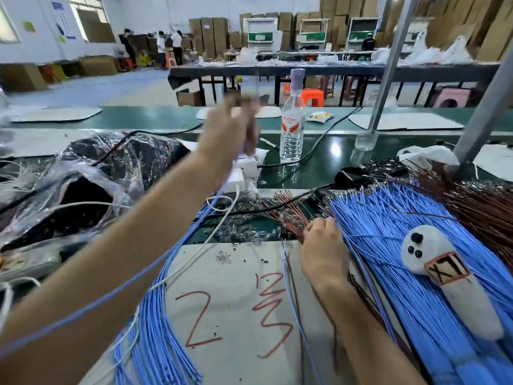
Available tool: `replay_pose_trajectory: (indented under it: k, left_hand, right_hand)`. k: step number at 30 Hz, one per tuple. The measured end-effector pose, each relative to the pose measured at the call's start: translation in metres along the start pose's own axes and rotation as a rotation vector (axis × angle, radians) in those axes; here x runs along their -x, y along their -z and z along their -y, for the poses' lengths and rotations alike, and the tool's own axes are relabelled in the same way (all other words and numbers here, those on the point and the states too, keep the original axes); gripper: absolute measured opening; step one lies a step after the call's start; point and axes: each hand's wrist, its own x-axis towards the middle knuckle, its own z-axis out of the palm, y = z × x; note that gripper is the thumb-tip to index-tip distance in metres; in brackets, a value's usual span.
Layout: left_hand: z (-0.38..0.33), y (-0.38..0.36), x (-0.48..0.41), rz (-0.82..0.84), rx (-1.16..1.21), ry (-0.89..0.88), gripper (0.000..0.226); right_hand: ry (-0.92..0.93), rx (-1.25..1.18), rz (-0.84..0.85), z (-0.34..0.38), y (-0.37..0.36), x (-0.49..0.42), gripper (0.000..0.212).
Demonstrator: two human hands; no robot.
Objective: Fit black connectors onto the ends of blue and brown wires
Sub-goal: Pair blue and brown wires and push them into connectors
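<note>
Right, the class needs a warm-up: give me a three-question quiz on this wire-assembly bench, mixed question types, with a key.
1. True or false: the water bottle lies on its side on the green bench top.
2. Multiple choice: the raised left hand holds A) a blue wire B) scissors C) a cardboard box.
3. Fill in: the white plush toy lies on the heap of ____ wires.
Key: 1 false, it stands upright; 2 A; 3 blue wires.

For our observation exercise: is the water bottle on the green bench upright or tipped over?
Upright: the water bottle stands on its base on the green bench, purple cap at the top.
</note>
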Motion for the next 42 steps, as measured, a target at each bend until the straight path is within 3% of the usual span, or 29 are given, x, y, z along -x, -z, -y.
replay_pose_trajectory:
  k: [3,5,8,10,13,17,22,26,29,34,37,40,42]
  left_hand:
    - [0.049,0.008,0.045,0.196,-0.036,0.266,0.009]
    - [0.076,0.008,0.076,0.214,-0.012,0.372,0.006]
    - [0.09,0.001,0.08,0.169,0.245,0.502,0.01]
    - [0.084,-0.011,0.077,0.181,0.457,0.526,0.006]
    - [0.072,-0.029,0.067,0.21,0.598,0.521,0.005]
    - [0.065,-0.04,0.053,0.243,0.496,0.422,0.012]
    - [0.063,-0.035,0.052,0.244,0.429,0.354,0.013]
    - [0.063,-0.036,0.054,0.226,0.325,0.291,0.012]
    - [0.065,-0.035,0.057,0.244,0.231,0.203,0.012]
    - [0.072,-0.015,0.067,0.288,0.162,0.157,0.013]
    - [0.07,-0.007,0.072,0.309,0.143,0.15,0.015]
    - [0.063,0.003,0.074,0.332,0.129,0.219,0.012]
    - [0.058,0.02,0.082,0.394,0.028,0.257,0.023]
  right_hand:
    - [-0.021,-0.137,-0.252,-0.004,0.012,-0.002,0.018]
    - [-0.057,-0.265,-0.432,-0.008,0.021,-0.005,0.013]
    - [0.005,-0.58,-0.606,-0.01,0.028,-0.006,0.008]
    - [0.078,-0.733,-0.612,-0.009,0.031,-0.004,0.009]
    - [0.179,-0.838,-0.436,-0.006,0.026,-0.001,0.01]
    - [0.165,-0.985,-0.182,-0.002,0.019,0.002,0.02]
    - [0.153,-1.061,0.139,-0.001,0.019,0.004,0.01]
    - [0.062,-1.235,0.505,-0.003,0.02,0.006,0.037]
    - [0.048,-1.275,0.644,-0.004,0.021,0.008,0.025]
    - [0.262,-1.156,0.88,-0.004,0.019,0.013,0.029]
    - [0.26,-1.071,0.905,0.004,0.016,0.018,0.024]
    - [0.161,-1.089,0.768,0.007,0.013,0.019,0.02]
    - [0.103,-1.178,0.655,0.004,0.015,0.017,0.022]
